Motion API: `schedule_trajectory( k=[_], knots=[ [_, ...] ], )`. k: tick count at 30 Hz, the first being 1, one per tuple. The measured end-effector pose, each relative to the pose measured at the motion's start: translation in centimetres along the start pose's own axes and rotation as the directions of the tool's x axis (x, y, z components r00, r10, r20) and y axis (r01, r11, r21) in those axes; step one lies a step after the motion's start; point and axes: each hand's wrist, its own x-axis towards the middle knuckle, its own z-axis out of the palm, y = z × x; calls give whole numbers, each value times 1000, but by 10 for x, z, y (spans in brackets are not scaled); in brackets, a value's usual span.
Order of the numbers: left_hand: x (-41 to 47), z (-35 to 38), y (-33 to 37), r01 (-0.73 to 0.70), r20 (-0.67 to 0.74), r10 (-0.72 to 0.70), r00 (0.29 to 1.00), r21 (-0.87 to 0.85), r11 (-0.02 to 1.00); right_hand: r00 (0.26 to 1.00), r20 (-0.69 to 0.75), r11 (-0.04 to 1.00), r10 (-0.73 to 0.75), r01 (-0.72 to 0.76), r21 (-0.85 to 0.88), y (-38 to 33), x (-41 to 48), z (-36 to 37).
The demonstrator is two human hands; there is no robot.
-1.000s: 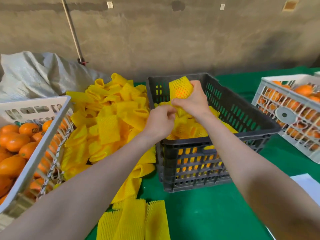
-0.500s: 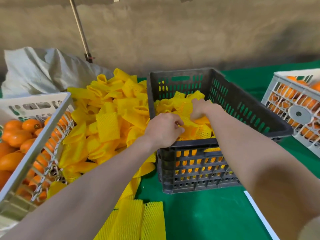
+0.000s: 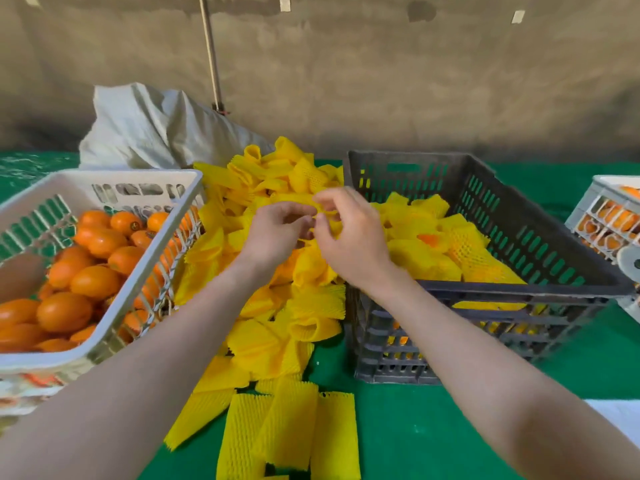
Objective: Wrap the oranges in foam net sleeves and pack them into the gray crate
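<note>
A gray crate (image 3: pixel 491 292) stands right of centre, holding several oranges wrapped in yellow foam sleeves (image 3: pixel 433 244). A pile of loose yellow foam net sleeves (image 3: pixel 277 188) lies between it and a white basket (image 3: pixel 114 327) full of bare oranges (image 3: pixel 93 282) on the left. Both hands hover together over the pile. My left hand (image 3: pixel 277 233) has loosely curled fingers with nothing visible in them. My right hand (image 3: pixel 349 240) is beside it, fingertips nearly touching the left. Yellow foam shows between its curled fingers, but blur hides whether it pinches a sleeve.
Flat sleeves (image 3: pixel 287 431) lie on the green table cover (image 3: pixel 415 427) near me. A second white basket (image 3: pixel 602 223) with oranges sits at the right edge. A pale sack (image 3: pixel 149 129) leans on the wall behind, beside a pole (image 3: pixel 211 57). White paper (image 3: pixel 616 417) lies at lower right.
The wrapped orange my right hand held over the crate now lies in it. Both hands have left the crate and moved left over the sleeve pile.
</note>
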Motion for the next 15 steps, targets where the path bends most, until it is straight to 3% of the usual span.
schedule_trajectory(
  k=[2,4,6,8,11,13,15],
  knots=[
    [-4,-23,-10,40,-59,-36,998,68,997,987,150,994,55,-68,85,-16,-23,28],
    [-11,-45,-21,107,-100,-97,990,105,989,902,400,979,162,-199,52,-18,-46,59],
    [-18,-64,-33,174,-123,-162,979,96,980,731,636,969,248,-201,-147,-11,-68,90],
    [-26,-79,-43,223,-127,-212,969,88,971,528,798,954,290,-90,-287,-6,-87,116],
    [-34,-92,-54,246,-119,-237,964,70,967,322,868,916,378,7,-401,1,-108,140],
    [-39,-101,-61,250,-106,-242,965,72,966,298,855,887,425,50,-458,5,-113,149],
    [-42,-109,-66,265,-85,-258,962,79,961,378,806,872,455,-3,-490,5,-108,150]
  ],
)
